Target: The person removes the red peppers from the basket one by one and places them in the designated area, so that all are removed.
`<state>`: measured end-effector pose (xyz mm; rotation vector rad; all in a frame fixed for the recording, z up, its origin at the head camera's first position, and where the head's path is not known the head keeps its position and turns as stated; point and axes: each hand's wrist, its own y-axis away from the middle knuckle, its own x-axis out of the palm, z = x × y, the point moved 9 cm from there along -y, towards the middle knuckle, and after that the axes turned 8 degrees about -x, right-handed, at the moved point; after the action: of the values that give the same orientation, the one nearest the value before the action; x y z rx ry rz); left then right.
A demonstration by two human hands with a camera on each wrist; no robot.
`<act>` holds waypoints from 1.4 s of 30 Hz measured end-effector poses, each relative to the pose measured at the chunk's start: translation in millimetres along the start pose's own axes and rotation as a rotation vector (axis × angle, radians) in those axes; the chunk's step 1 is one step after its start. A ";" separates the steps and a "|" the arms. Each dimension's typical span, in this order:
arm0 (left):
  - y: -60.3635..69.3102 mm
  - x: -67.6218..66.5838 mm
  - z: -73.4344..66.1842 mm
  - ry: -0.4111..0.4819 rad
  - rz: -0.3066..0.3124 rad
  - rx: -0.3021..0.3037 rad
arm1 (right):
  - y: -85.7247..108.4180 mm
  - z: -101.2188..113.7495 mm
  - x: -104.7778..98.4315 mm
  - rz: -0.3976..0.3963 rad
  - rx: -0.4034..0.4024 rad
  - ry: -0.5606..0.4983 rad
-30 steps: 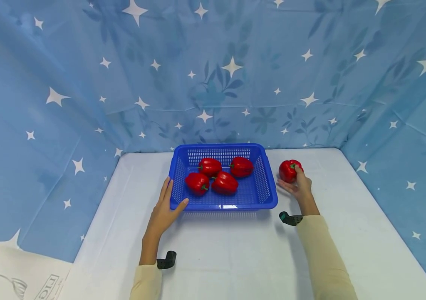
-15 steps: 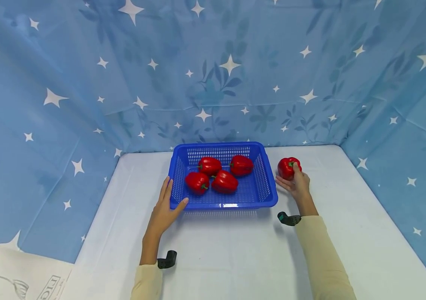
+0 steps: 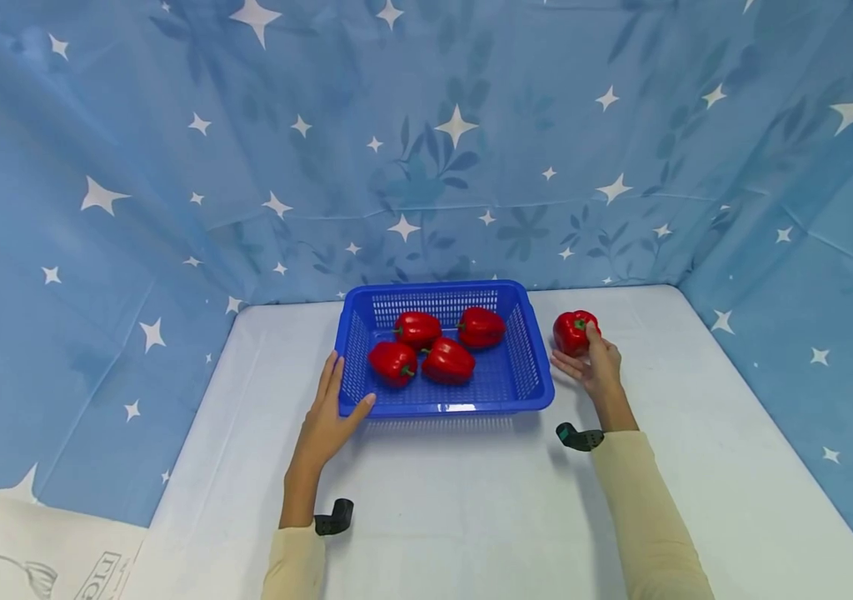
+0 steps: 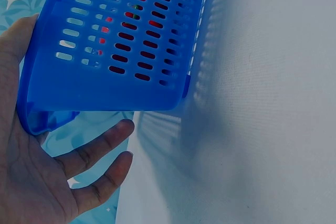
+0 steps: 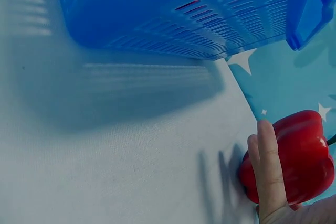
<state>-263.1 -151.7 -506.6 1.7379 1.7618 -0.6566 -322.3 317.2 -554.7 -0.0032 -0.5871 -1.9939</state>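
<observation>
A blue plastic basket stands at the back middle of the white table, with several red bell peppers lying in it. At its front left corner is my left hand, fingers along the side and thumb by the front rim. In the left wrist view two fingers extend free below the basket's end. Right of the basket, my right hand holds another red bell pepper, thumb near the stem. Straight fingers lie along that pepper in the right wrist view; its far side is hidden.
A white cloth covers the table. Blue curtains with white stars hang behind it and at both sides. A pale printed cloth lies at the lower left. Each wrist wears a black camera.
The head view has tilted slightly. The right hand and its bell pepper have shifted very little, slightly toward the basket. The left hand stays at the basket's corner.
</observation>
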 end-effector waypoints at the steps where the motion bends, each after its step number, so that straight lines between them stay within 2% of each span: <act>1: -0.3 -0.4 -0.2 0.000 -0.002 0.002 | 0.4 0.9 -0.1 0.001 -0.002 -0.003; 8: -1.3 -1.3 0.8 0.000 -0.007 0.005 | 3.3 5.4 -2.9 0.010 -0.006 -0.042; 15: 0.5 -0.7 3.5 0.005 -0.006 -0.011 | 5.9 2.9 -8.5 0.003 -0.002 -0.002; 24: 2.3 1.1 3.4 0.008 -0.001 -0.012 | 12.9 3.7 -23.6 -0.022 -0.014 -0.005; 29: 3.0 2.2 3.0 0.006 0.004 -0.009 | 20.0 16.3 -34.4 -0.056 -0.091 0.045; 32: 2.8 1.7 2.5 0.019 0.005 -0.012 | 25.4 27.8 -35.4 -0.045 -0.133 0.038; 38: 0.4 0.7 0.3 0.022 0.003 -0.004 | 38.9 51.9 -31.9 -0.022 -0.177 0.007; 42: -0.3 0.2 -0.2 0.022 0.000 0.002 | 47.5 68.5 -22.6 0.011 -0.221 0.008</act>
<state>-263.4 -151.4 -506.7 1.7530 1.7764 -0.6408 -288.3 346.4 -480.9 -0.1335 -0.3580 -2.0373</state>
